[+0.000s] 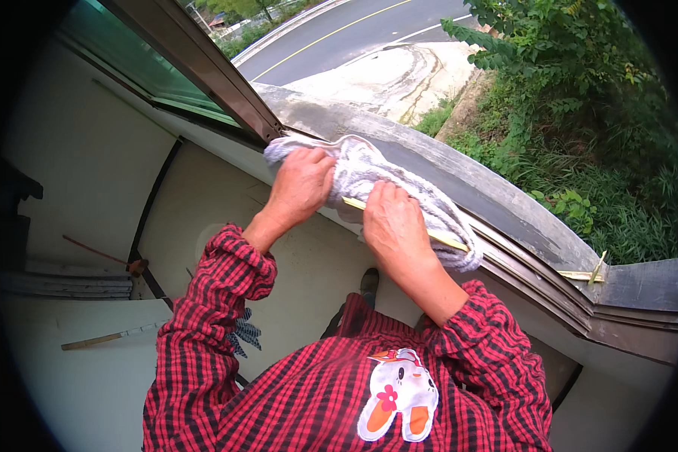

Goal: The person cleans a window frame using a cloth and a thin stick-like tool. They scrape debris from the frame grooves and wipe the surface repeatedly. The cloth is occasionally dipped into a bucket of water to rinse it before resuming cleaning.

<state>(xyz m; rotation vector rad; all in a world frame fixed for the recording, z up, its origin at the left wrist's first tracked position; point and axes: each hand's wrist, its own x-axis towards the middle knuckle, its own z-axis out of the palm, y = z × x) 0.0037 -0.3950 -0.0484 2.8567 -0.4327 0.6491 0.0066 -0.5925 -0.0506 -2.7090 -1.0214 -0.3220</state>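
Note:
A grey and white patterned cloth (424,195) lies bunched over the metal window track (534,271). My left hand (303,183) grips the cloth near its left end, close to the corner of the window sash. My right hand (394,217) presses on the cloth's middle with bent fingers, over a thin yellowish strip (455,242) that passes beneath it along the cloth. Whether the fingers of my right hand hold the strip or the cloth is partly hidden by the hand itself.
The brown-framed window sash (203,62) with green glass stands at the upper left. Outside runs a curved concrete ledge (486,181), with pale strips (582,276) at its right corner. At the lower left a stick (93,342) lies on a pale surface.

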